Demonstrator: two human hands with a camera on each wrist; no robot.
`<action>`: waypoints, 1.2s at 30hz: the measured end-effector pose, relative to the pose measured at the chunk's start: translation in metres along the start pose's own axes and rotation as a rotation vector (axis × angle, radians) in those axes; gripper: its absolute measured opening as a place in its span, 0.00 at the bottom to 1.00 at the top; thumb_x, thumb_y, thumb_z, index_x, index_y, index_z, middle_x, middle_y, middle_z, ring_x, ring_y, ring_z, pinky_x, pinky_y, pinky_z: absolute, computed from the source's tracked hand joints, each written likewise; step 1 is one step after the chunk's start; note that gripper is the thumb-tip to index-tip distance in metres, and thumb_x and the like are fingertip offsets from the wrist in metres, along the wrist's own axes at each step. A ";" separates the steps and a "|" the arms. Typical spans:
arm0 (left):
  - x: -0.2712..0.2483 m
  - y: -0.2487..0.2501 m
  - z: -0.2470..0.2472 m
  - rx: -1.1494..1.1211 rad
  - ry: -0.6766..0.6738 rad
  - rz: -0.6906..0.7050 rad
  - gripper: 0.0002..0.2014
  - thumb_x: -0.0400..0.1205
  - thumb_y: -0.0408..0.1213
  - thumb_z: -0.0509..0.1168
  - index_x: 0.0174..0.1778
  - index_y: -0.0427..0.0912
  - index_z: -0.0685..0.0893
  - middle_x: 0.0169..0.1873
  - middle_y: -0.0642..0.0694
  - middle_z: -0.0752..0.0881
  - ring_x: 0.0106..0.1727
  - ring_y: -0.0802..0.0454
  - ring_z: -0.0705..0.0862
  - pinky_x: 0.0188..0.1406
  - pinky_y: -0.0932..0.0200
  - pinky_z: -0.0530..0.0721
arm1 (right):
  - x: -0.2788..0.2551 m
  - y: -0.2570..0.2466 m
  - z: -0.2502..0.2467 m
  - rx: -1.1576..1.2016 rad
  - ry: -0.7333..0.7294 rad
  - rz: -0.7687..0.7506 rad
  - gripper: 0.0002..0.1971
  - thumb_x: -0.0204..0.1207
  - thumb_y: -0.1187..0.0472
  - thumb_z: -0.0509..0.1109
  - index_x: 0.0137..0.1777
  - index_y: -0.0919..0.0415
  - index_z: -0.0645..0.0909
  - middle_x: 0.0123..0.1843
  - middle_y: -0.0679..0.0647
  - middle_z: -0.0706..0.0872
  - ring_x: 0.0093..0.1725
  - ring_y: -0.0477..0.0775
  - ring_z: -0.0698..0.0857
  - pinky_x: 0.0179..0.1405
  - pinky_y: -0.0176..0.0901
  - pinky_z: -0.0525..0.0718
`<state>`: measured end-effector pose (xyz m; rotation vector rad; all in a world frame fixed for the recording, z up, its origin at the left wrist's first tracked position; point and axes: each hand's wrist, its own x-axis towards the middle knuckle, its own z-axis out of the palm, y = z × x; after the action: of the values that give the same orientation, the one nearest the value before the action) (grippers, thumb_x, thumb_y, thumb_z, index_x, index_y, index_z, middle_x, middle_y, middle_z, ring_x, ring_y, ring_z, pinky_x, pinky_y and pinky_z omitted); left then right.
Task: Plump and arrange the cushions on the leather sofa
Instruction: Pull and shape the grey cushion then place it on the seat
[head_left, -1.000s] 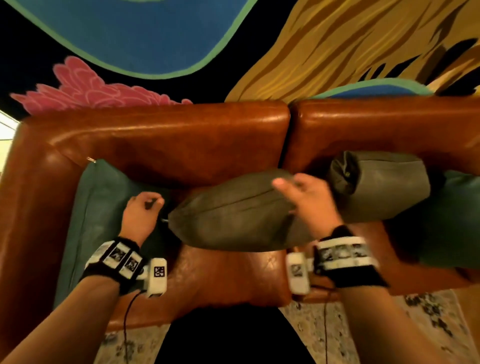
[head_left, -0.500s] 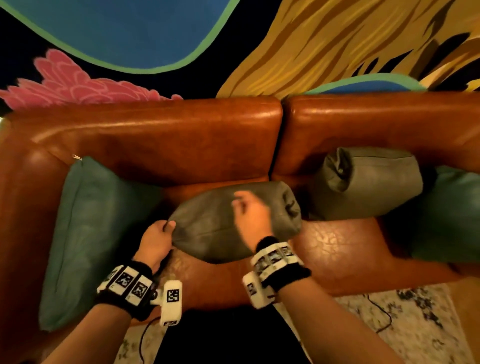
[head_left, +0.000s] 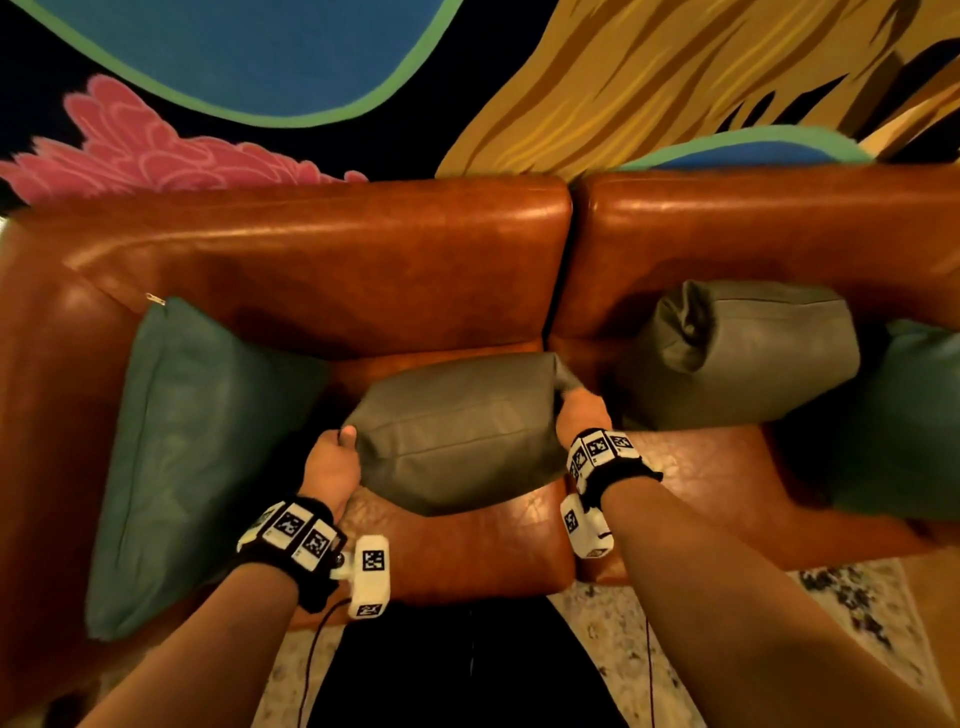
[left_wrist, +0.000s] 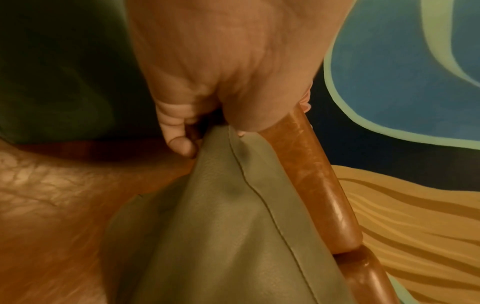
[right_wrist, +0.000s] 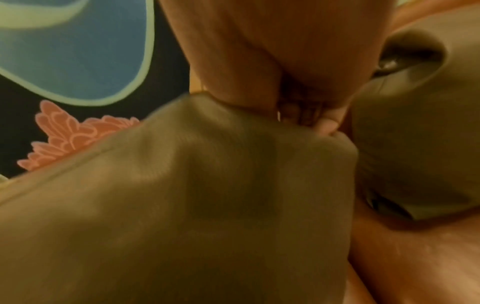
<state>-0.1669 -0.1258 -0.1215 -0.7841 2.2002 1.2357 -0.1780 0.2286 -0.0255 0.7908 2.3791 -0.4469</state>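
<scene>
left hand (head_left: 332, 462) pinched left corner of grey cushion (head_left: 457, 431), fingers (left_wrist: 179, 144) curled on seam | right hand (head_left: 582, 410) gripped right corner, fingers bunched in fabric | cushion over sofa (head_left: 322, 260) seat, mid-left | wrist views showed the pinches; head view showed second grey cushion (head_left: 737, 353), teal cushion (head_left: 187, 447) | both forearms reached forward, cushion between hands

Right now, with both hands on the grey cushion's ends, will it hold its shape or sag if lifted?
Probably sags: the grey cushion dents and creases where the left hand and right hand pinch it. It looks light for its bulk. Its smooth, leather-like cover may slip.
</scene>
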 end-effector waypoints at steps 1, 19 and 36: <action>-0.004 0.005 0.000 0.018 0.008 0.008 0.38 0.67 0.73 0.47 0.52 0.43 0.81 0.49 0.34 0.86 0.52 0.32 0.86 0.56 0.28 0.86 | -0.001 0.000 0.005 -0.020 0.004 -0.002 0.17 0.84 0.65 0.56 0.68 0.64 0.82 0.70 0.67 0.82 0.71 0.69 0.80 0.69 0.58 0.80; -0.040 0.101 -0.048 0.055 0.221 0.139 0.25 0.90 0.51 0.54 0.59 0.29 0.82 0.54 0.29 0.86 0.59 0.32 0.84 0.56 0.43 0.79 | -0.024 0.049 -0.025 1.798 -0.045 -0.111 0.09 0.87 0.63 0.61 0.49 0.63 0.81 0.46 0.57 0.92 0.48 0.54 0.91 0.50 0.46 0.90; -0.044 0.081 -0.066 0.015 0.422 0.128 0.26 0.88 0.52 0.60 0.54 0.25 0.81 0.52 0.22 0.85 0.57 0.27 0.82 0.56 0.40 0.76 | -0.078 0.004 -0.025 0.808 0.276 -0.398 0.19 0.74 0.45 0.77 0.31 0.55 0.76 0.26 0.47 0.82 0.29 0.41 0.77 0.34 0.42 0.79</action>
<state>-0.2005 -0.1389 -0.0142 -0.9849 2.6276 1.1963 -0.1353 0.2097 0.0425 0.7239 2.6056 -1.6195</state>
